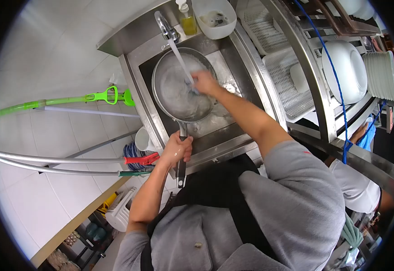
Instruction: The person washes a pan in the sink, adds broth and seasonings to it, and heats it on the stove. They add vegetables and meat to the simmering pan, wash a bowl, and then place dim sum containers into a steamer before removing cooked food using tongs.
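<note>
A frying pan lies in the steel sink, with cloudy water inside it. My left hand is wrapped round its black handle, which sticks out over the sink's front edge. Over the pan's right side is my right hand, its fingers bent down to the wet inner surface. Something small and bluish shows under those fingers, too blurred to name. From the faucet a stream of water falls into the pan, close to my right fingertips.
A soap bottle and a white tub stand behind the sink. To the right, a steel rack holds white baskets, a large white bowl and stacked plates. Mop handles reach in from the left. Another person is at the right.
</note>
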Demonstrator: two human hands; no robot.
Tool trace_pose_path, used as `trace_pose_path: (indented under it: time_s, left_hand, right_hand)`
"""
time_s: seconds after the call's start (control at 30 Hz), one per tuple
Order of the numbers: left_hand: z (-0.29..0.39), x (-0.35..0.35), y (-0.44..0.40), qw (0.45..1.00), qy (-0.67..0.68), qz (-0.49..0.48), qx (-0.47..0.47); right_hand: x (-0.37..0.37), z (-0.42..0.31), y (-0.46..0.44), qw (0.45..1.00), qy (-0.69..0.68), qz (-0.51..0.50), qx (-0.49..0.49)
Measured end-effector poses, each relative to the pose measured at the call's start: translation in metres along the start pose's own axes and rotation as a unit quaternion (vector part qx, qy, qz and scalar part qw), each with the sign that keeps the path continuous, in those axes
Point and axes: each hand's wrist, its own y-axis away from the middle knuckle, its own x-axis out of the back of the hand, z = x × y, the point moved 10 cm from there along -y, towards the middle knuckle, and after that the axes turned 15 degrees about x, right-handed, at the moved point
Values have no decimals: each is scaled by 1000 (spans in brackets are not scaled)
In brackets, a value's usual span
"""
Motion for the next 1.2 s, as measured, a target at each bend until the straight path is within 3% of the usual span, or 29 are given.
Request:
trace_pose_path:
  time_s: [0.03,0.07,0.1,0.13,0.17,0.23,0.27,0.33,0.37,0.43,0.47,0.53,0.57,0.63,0.67,0.73,0.8,0.83,0.87,0.9,1.03,1.07,1.1,1.17,1.2]
  left_hand:
    - [3,-4,0,1000,-16,-9,-11]
    - [1,-3,-4,1000,-22,-2,-2]
    - [0,-4,-9,1000,-22,-3,-1]
    - [4,3,-12,997,-62,47,-19]
    - [8,9,-14,989,-102,97,-36]
    - [14,17,-18,989,-97,101,-48]
    - [18,22,-18,988,-93,108,-61]
    - [22,22,-7,993,-59,83,-54]
    - [21,20,-4,997,-26,55,-45]
    - [14,20,-6,999,-10,41,-34]
    - [10,19,-7,998,-35,44,-29]
    - [6,13,-8,997,-60,48,-24]
    - [5,14,-6,991,-88,93,-21]
    - [6,18,-7,983,-116,139,-20]
    - [9,23,-13,967,-181,174,-28]
    - [14,29,-22,945,-248,208,-38]
    - [25,37,-28,904,-315,282,-68]
    - [16,45,-43,904,-315,282,-69]
    - [14,55,-52,859,-370,326,-134]
    - [22,53,-43,806,-421,367,-197]
    - [26,53,-28,865,-369,320,-117]
    - [17,49,-29,945,-230,222,-71]
    - [6,39,-30,990,-83,116,-20]
    - [-3,29,-24,997,-44,58,11]
    - [-9,19,-24,999,-2,0,42]
  right_hand:
    - [12,-2,-14,996,48,63,33]
    - [8,-15,-19,996,48,63,32]
    - [19,-40,-24,989,10,143,35]
    - [28,-55,-21,974,-27,222,38]
    - [17,-60,-13,974,-27,222,37]
    - [-19,-104,4,957,-82,148,237]
    - [-19,-98,14,957,-81,148,238]
    - [-48,-78,32,967,-96,-61,228]
    - [-42,-58,28,967,-96,-60,229]
    - [-42,-15,5,940,162,-147,261]
    - [-31,-15,-5,940,162,-147,261]
    - [24,-27,-25,943,243,15,225]
    - [18,-28,-23,943,241,14,228]
    - [12,-19,-6,946,235,117,188]
    - [-15,14,3,973,196,85,85]
    - [-61,-12,41,976,179,-89,85]
    - [-106,-3,59,998,50,-22,-18]
    - [-111,-8,51,998,51,-21,-17]
    - [-136,-1,52,965,-238,-11,-109]
    - [-161,-7,59,841,-507,0,-191]
    - [-127,-13,67,827,-549,6,-123]
    - [-110,7,60,947,-308,-71,-52]
    - [-97,20,51,989,-43,-141,21]
    - [-36,34,26,985,166,-51,-10]
    - [-15,41,5,988,155,22,2]
